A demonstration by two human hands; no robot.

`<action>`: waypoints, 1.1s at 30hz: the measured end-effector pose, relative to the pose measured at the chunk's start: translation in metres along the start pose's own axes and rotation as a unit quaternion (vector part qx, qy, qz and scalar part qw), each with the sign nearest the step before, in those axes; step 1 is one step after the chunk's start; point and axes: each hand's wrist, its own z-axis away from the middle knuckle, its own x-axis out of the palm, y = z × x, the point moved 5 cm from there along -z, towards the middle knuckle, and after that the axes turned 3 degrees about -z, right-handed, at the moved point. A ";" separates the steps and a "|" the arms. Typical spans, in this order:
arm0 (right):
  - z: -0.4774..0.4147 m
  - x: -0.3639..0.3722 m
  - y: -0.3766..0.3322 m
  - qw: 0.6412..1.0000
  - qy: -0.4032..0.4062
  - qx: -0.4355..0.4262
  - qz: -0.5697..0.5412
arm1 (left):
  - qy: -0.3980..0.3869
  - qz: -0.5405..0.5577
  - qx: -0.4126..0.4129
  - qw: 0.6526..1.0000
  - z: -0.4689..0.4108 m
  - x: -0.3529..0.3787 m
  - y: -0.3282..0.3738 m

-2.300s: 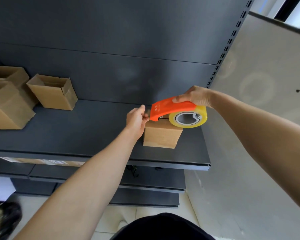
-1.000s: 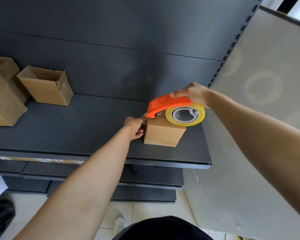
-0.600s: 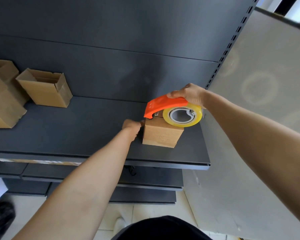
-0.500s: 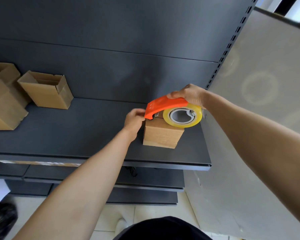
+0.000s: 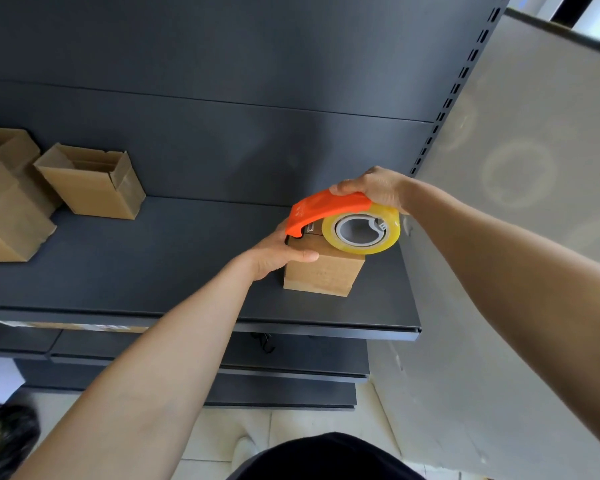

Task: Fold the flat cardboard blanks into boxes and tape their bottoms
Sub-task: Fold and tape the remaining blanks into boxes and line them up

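Because the box (image 5: 323,273) could slide, your left hand (image 5: 281,252) pinches its top edge while your right hand (image 5: 371,188) curls its fingers over the tape dispenser (image 5: 329,211).

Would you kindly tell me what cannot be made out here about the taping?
Head view:
- Top of the small box, and any tape on it: covered by the tape dispenser and left hand.
- Palm of the right hand: behind the dispenser.
- Leftmost boxes: cut off by the frame edge.
- Dark thing, bottom left: blurred.

Left hand (image 5: 278,251), right hand (image 5: 371,188) bare, forearms (image 5: 160,358) bare; black garment (image 5: 326,455) at torso.
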 end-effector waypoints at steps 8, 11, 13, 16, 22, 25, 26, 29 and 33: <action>0.008 -0.004 0.000 0.999 -0.024 0.005 0.035 | -0.006 -0.013 -0.027 1.000 -0.001 -0.004 0.009; 0.013 -0.009 0.006 0.999 -0.038 0.004 0.029 | -0.006 -0.027 -0.008 1.000 -0.001 -0.004 0.013; 0.018 -0.020 0.017 0.999 -0.038 0.007 0.027 | -0.005 -0.039 -0.004 0.999 0.000 -0.005 0.016; 0.031 -0.044 0.043 0.999 -0.034 0.019 0.010 | -0.003 -0.044 -0.013 0.999 0.000 -0.005 0.018; 0.063 -0.086 0.082 0.999 -0.008 0.032 -0.014 | -0.011 -0.051 -0.031 0.998 0.002 -0.002 0.023; 0.074 -0.100 0.098 0.999 0.006 0.046 -0.006 | -0.009 -0.043 -0.035 0.998 0.004 0.001 0.026; 0.077 -0.104 0.101 0.999 0.006 0.050 0.006 | -0.008 -0.039 -0.037 0.999 0.004 0.002 0.026; 0.080 -0.114 0.115 0.998 0.002 0.061 0.018 | -0.012 -0.030 -0.045 0.998 0.006 0.002 0.026; 0.071 -0.113 0.119 0.994 0.021 0.069 0.079 | -0.005 -0.025 -0.053 0.998 0.008 0.004 0.026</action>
